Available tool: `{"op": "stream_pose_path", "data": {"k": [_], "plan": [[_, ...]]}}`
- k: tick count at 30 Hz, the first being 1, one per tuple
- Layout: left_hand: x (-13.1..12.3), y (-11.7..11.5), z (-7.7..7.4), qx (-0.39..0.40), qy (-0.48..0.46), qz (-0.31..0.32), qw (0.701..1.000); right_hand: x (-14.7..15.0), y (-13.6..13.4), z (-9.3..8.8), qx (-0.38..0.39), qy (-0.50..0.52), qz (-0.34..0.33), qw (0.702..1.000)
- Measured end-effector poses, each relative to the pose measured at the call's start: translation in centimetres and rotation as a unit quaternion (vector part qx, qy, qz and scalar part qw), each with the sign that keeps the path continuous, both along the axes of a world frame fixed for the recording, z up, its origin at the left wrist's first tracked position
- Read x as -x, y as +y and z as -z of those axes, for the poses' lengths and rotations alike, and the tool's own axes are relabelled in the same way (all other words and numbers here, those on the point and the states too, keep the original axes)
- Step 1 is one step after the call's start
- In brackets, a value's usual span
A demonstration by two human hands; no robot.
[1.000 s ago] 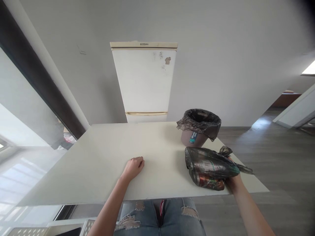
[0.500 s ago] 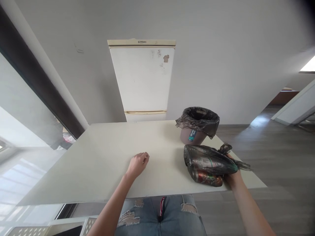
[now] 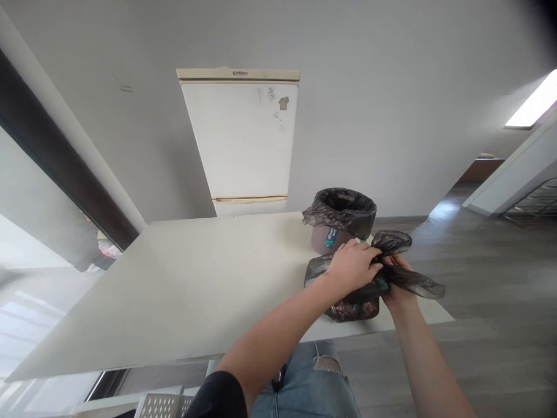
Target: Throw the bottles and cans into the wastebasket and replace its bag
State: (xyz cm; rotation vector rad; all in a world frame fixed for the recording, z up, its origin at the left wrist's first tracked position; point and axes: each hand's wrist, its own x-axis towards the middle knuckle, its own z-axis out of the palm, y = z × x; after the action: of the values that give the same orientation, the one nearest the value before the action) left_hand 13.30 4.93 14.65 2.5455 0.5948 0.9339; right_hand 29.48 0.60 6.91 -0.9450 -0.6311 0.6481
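Note:
A filled dark plastic rubbish bag (image 3: 348, 305) lies on the right end of the white table (image 3: 195, 278). My left hand (image 3: 352, 266) reaches across and closes on the bag's gathered neck. My right hand (image 3: 398, 284) grips the same neck from the right, with the bag's loose ends (image 3: 413, 281) sticking out past it. Coloured items show dimly through the plastic. Just behind the bag stands a small brown bin (image 3: 337, 223) lined with a black bag.
A white fridge (image 3: 239, 139) stands against the wall behind the table. Grey wood floor (image 3: 478, 302) stretches to the right. A dark window frame (image 3: 56, 157) runs along the left. My knees in torn jeans (image 3: 313, 383) sit under the table's near edge.
My left hand has left the middle of the table and moved right onto the bag's neck. The bag's neck has been pulled up between both hands. The view has shifted right.

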Motion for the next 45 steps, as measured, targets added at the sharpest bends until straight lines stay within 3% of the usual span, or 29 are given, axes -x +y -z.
{"op": "stream_pose_path", "data": {"k": [3, 7, 11, 14, 18, 23, 26, 29, 32, 38, 45], "plan": [[-1.7, 1.0, -0.4, 0.062, 0.016, -0.009, 0.998, 0.9, -0.2, -0.9, 0.006, -0.006, 0.006, 1.0], [-1.8, 2.1, 0.2, 0.155, -0.043, -0.003, 0.987, 1.1, -0.4, -1.3, -0.001, -0.016, 0.0, 1.0], [-1.6, 2.9, 1.3, 0.28, -0.172, 0.025, 0.944, 0.4, -0.3, 0.0, -0.009, -0.083, 0.023, 0.996], [-1.1, 3.2, 1.7, 0.331, -0.222, 0.032, 0.917, -0.3, -0.3, 1.5, 0.02, -0.164, 0.059, 0.984], [0.5, 4.0, 1.8, 0.324, -0.212, 0.024, 0.922, -1.1, -0.4, 3.0, 0.031, -0.203, 0.105, 0.973], [2.2, 5.0, 2.6, 0.259, -0.142, 0.009, 0.955, -1.2, 0.0, 4.6, 0.05, -0.122, 0.122, 0.984], [1.9, 4.9, 3.5, 0.162, -0.042, 0.046, 0.985, -0.6, 0.5, 5.2, 0.053, -0.098, 0.105, 0.988], [1.1, 4.6, 4.0, 0.109, 0.035, 0.016, 0.993, -0.1, 0.8, 5.0, 0.011, -0.083, 0.069, 0.994], [0.6, 4.5, 4.0, 0.102, 0.052, -0.016, 0.993, -0.2, 0.9, 4.6, -0.003, -0.043, 0.07, 0.997], [1.0, 4.8, 3.8, 0.116, -0.024, -0.039, 0.992, -2.2, 0.5, 4.6, -0.033, -0.004, 0.099, 0.995], [3.1, 5.6, 4.6, 0.218, -0.237, -0.037, 0.946, -4.8, 1.0, 7.4, 0.063, 0.115, 0.18, 0.975]]}}
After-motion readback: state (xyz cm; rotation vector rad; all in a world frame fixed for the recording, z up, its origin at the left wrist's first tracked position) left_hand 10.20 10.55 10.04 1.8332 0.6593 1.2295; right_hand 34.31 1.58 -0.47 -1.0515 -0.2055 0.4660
